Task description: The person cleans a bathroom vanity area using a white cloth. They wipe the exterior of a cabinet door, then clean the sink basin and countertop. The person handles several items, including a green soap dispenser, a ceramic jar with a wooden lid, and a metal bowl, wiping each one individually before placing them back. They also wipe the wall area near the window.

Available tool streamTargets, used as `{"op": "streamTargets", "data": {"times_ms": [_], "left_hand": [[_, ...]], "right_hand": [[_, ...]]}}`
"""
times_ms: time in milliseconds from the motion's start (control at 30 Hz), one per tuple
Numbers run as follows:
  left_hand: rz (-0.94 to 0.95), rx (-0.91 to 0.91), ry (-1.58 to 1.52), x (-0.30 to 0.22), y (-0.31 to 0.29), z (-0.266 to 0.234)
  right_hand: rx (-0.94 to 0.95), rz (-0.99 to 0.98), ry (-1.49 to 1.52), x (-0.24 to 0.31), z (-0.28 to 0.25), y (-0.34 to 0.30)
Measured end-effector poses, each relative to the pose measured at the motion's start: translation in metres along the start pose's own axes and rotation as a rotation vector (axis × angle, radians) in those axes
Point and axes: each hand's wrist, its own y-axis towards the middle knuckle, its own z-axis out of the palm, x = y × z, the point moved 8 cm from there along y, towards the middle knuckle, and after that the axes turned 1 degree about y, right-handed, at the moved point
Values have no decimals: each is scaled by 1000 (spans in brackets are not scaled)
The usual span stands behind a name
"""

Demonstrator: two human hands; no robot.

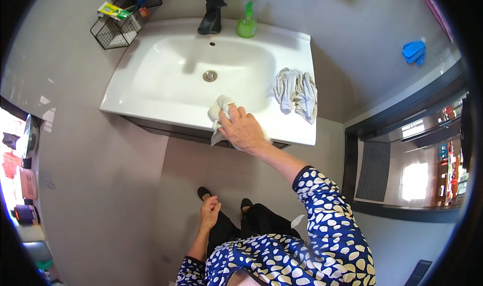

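My right hand [242, 130] is closed on a whitish cloth [221, 105] at the front rim of the white sink [151, 106]. One end of the cloth bunches out past my fingers onto the rim, and a fold hangs down over the front edge. My left hand [210, 213] hangs low in front of my body, apart from the sink. Its fingers are curled in together, and nothing shows in them. On the right ledge of the sink lies a crumpled pair of greyish-white cloths [297, 92].
A black faucet [211, 16] and a green soap pump bottle [247, 23] stand along the back ledge. A black wire basket [118, 34] with tubes is at the back left. A blue cloth [414, 52] hangs on the right wall, above a dark-framed doorway [350, 170].
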Motion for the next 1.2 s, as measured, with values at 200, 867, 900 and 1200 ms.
{"op": "streamTargets", "data": {"times_ms": [200, 867, 900, 1200], "left_hand": [[404, -351, 142, -187, 37, -68], [767, -328, 754, -317, 164, -41], [767, -310, 750, -319, 164, -41], [800, -397, 771, -327, 166, -39]], "right_hand": [[-5, 34, 171, 36, 32, 48], [-20, 624, -159, -147, 0, -39], [9, 649, -93, -156, -1, -40], [37, 444, -219, -276, 13, 14]]}}
